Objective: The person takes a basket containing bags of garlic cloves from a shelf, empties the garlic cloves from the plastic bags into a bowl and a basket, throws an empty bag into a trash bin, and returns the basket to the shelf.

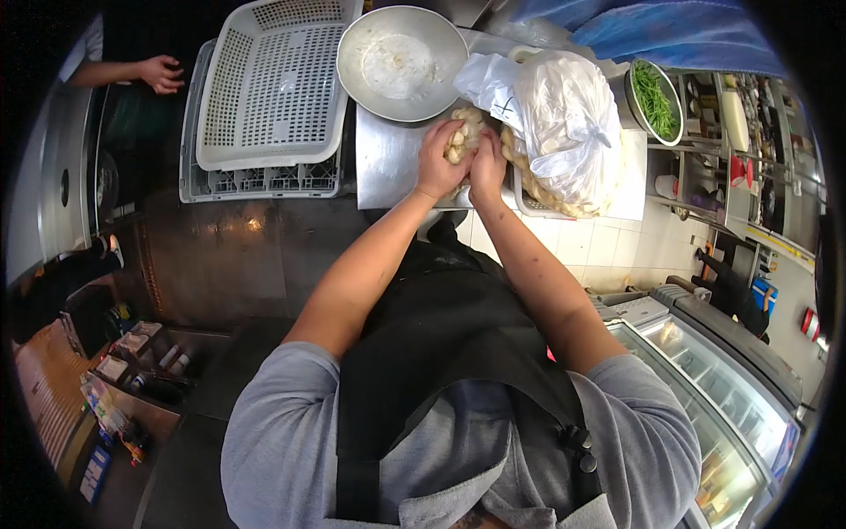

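Above the metal counter (pixel 388 167), my left hand (pixel 436 161) curls round a bunch of pale, cream-coloured lumpy pieces (pixel 459 141). They look bundled in clear plastic, but I cannot tell their exact kind. My right hand (pixel 486 167) closes against the same bunch from the other side, its fingertips partly hidden. Just beyond it stands a wide metal bowl (pixel 403 104) with whitish residue inside. Close to my right hand, a large plastic bag (pixel 573 123) bulges over a basket (pixel 538 204) of similar pale pieces.
Stacked white and grey crates (pixel 209 132) stand to the left. At the right is a bowl of green vegetables (pixel 653 101), near shelving (pixel 749 212). A glass-topped fridge (pixel 705 379) sits behind on the right. Another person's hand (pixel 161 75) reaches in at far left.
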### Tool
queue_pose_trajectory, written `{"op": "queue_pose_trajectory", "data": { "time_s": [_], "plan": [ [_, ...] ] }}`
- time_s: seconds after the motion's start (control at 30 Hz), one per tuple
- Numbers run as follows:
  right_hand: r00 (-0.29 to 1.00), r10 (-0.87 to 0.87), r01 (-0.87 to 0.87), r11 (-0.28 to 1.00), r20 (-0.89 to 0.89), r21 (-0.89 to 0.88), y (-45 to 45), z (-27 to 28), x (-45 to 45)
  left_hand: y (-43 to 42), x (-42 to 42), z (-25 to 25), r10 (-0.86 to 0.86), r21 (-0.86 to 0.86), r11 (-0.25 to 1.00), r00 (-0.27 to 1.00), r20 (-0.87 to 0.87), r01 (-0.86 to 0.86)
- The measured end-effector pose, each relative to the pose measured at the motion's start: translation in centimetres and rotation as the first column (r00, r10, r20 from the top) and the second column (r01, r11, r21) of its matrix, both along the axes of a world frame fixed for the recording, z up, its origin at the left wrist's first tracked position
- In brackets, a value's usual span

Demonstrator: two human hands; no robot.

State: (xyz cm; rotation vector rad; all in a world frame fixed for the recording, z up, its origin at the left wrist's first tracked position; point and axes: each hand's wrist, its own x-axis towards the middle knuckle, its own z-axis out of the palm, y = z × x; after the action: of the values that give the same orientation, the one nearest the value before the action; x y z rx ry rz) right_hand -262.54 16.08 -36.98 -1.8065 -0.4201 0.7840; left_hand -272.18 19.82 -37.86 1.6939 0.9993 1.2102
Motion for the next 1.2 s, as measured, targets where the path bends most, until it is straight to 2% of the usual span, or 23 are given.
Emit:
{"op": "queue_pose_trajectory", "data": {
  "time_s": [0.23,0.27,0.4,0.47,0.63,0.7,0.77,0.83,0.87,0.9,0.93,0.97,1.0,1.03,1.07,1.1,1.17,1.2],
  "plan": [
    [0.955,-0.034,0.118,0.955,-0.295,0.273,-0.3,1.1,-0.7,0.0,-0.2,1.8,-0.049,0.046,0.998,0.999,0.016,0.049],
    [0.955,-0.03,0.122,0.947,-0.294,0.298,-0.3,0.9,-0.8,0.0,-0.3,2.1,-0.053,0.05,0.997,0.998,0.022,0.052],
    [0.924,-0.047,0.178,0.932,-0.38,0.317,-0.1,1.5,-1.5,0.4,-1.1,3.6,-0.07,0.064,0.996,0.997,0.022,0.069],
    [0.87,-0.084,0.266,0.909,-0.486,0.32,0.3,2.7,-2.2,0.9,-1.7,4.7,-0.075,0.082,0.994,0.997,-0.003,0.075],
    [0.826,-0.03,0.278,0.891,-0.563,0.36,3.5,6.5,-4.1,3.8,-3.4,8.7,-0.105,0.121,0.986,0.992,-0.072,0.113],
    [0.87,0.025,0.206,0.89,-0.492,0.408,5.9,7.9,-4.6,6.3,-3.9,9.6,-0.106,0.105,0.988,0.992,-0.065,0.113],
    [0.9,0.099,0.079,0.921,-0.425,0.382,9.4,7.3,-3.8,10.0,-4.2,9.4,-0.062,0.121,0.99,0.994,-0.085,0.072],
    [0.94,0.114,-0.051,0.979,-0.32,0.198,12.2,9.6,-3.2,14.3,-4.4,8.1,-0.102,0.088,0.99,0.988,-0.117,0.112],
    [0.894,0.22,-0.135,0.963,-0.389,0.235,13.9,7.2,-1.9,16.6,-4.4,6.9,-0.11,0.092,0.988,0.987,-0.122,0.121],
    [0.895,0.213,-0.124,0.963,-0.391,0.24,13.7,7.6,-1.9,18.5,-4.4,5.1,-0.137,-0.03,0.99,0.938,-0.317,0.135],
    [0.963,0.245,-0.223,0.958,-0.111,0.18,13.5,8.2,-1.9,19.1,-4.6,5.1,-0.182,-0.152,0.981,0.85,-0.495,0.121],
    [0.943,0.282,-0.301,0.949,0.176,0.09,13.3,8.9,-1.8,19.5,-5.0,4.8,-0.189,-0.151,0.98,0.848,-0.496,0.13],
    [0.836,0.323,-0.35,0.937,0.443,-0.022,13.1,9.2,-1.7,19.5,-5.5,6.0,-0.155,-0.125,0.987,0.841,-0.519,0.104],
    [0.838,0.318,-0.345,0.938,0.443,-0.02,12.1,9.7,-1.8,19.5,-6.1,6.8,-0.118,-0.098,0.992,0.833,-0.54,0.077],
    [0.752,0.454,-0.452,0.883,0.478,-0.127,10.1,10.1,-1.8,19.1,-6.6,7.4,-0.038,-0.045,0.999,0.862,-0.506,0.017],
    [0.648,0.581,-0.542,0.806,0.493,-0.238,8.0,10.7,-2.0,18.6,-7.6,7.6,-0.043,-0.046,0.999,0.86,-0.508,0.022],
    [0.54,0.767,-0.677,0.64,0.347,-0.363,3.7,9.5,-2.6,17.5,-9.7,7.8,0.105,0.023,0.994,0.882,-0.459,-0.106],
    [0.484,0.735,-0.625,0.67,0.476,-0.4,1.2,7.5,-3.4,16.1,-10.7,8.2,0.16,0.003,0.983,0.851,-0.501,-0.183]
  ]
}}
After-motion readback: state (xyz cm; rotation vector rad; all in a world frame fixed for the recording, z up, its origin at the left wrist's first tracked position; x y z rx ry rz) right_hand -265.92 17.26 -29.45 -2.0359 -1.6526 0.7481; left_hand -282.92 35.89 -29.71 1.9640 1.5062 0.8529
